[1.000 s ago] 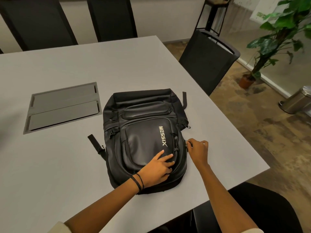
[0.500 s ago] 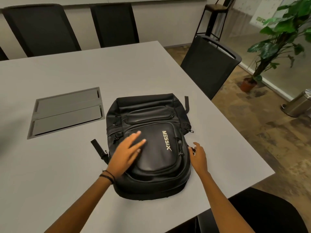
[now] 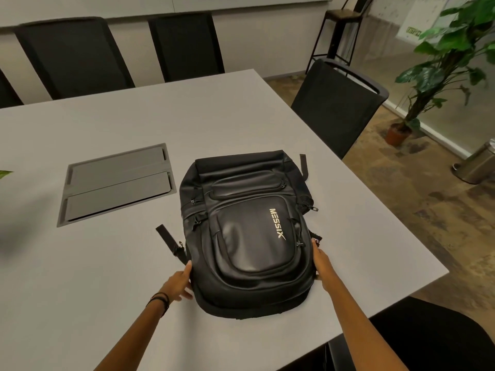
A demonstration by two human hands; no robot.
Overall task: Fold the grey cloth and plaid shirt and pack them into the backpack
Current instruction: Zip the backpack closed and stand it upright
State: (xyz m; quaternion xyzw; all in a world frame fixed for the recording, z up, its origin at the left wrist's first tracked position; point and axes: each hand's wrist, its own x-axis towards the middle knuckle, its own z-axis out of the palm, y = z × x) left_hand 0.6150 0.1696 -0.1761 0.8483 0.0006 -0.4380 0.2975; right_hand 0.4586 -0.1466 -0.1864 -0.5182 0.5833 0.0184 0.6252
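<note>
Flanking the backpack (image 3: 249, 231), left hand (image 3: 178, 283) and right hand (image 3: 322, 263) touch its sides, fingers extended.

grey table (image 3: 134, 277) | black chairs (image 3: 184, 46) | potted plant (image 3: 442, 65) | brown floor (image 3: 442, 223)

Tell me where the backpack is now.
In the head view, the backpack lies on the table right of the hatch, between the left hand and right hand.
</note>
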